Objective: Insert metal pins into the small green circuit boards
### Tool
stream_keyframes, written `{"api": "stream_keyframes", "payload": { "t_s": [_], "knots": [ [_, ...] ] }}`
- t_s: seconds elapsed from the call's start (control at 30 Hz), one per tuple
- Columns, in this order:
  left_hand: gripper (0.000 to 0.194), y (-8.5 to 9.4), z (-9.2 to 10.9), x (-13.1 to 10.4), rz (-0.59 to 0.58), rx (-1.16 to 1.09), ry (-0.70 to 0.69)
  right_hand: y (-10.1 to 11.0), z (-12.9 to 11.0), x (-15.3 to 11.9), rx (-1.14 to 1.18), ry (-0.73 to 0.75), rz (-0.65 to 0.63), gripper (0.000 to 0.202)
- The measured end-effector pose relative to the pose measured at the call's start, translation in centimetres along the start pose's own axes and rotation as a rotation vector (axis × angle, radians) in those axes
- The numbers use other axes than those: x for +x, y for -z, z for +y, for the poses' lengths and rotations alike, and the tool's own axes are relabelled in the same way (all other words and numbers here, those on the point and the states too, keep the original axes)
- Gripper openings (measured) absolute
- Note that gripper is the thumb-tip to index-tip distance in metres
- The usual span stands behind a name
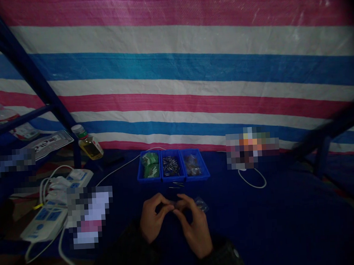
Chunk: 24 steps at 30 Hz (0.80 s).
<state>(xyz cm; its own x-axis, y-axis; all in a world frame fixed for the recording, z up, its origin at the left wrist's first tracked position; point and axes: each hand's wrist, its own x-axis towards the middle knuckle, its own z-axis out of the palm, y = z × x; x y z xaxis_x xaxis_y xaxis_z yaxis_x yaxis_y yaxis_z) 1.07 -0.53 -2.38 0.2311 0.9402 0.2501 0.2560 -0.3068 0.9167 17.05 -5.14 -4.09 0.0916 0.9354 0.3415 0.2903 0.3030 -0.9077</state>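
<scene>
My left hand and my right hand meet above the blue table surface, fingertips pinched close together. Something tiny may be between them, but the fingers and the dim light hide what it is. Just beyond my right hand lies a small clear plastic bag. A few thin metal pieces rest on the table in front of three joined blue trays. Green packets fill the left tray, loose metal pin-like parts the middle one, and small clear bags the right one.
To the left lie a white power strip with plugs and cables, and a blurred-out phone-like object. A bottle of yellow liquid stands behind them. A white cable loop lies at right. Striped sheeting hangs behind.
</scene>
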Motion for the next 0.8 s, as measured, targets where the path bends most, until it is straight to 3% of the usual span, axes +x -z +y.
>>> {"api": "stream_keyframes", "payload": {
  "t_s": [0.3,0.43,0.63,0.8],
  "knots": [
    [0.017,0.1,-0.1,-0.4,-0.021,-0.045,-0.050,0.0,0.0,0.0,-0.043,0.011,-0.014,0.010],
    [0.013,0.1,0.1,-0.2,-0.056,-0.074,-0.072,0.2,0.0,0.1,-0.133,0.077,-0.031,0.020],
    [0.013,-0.1,0.3,-0.1,-0.069,0.000,-0.019,0.6,-0.1,-0.1,-0.143,0.031,0.036,0.027],
    [0.020,0.1,1.3,-0.1,-0.104,0.018,-0.033,0.4,-0.1,0.0,-0.101,0.029,0.015,0.020]
  ]
}}
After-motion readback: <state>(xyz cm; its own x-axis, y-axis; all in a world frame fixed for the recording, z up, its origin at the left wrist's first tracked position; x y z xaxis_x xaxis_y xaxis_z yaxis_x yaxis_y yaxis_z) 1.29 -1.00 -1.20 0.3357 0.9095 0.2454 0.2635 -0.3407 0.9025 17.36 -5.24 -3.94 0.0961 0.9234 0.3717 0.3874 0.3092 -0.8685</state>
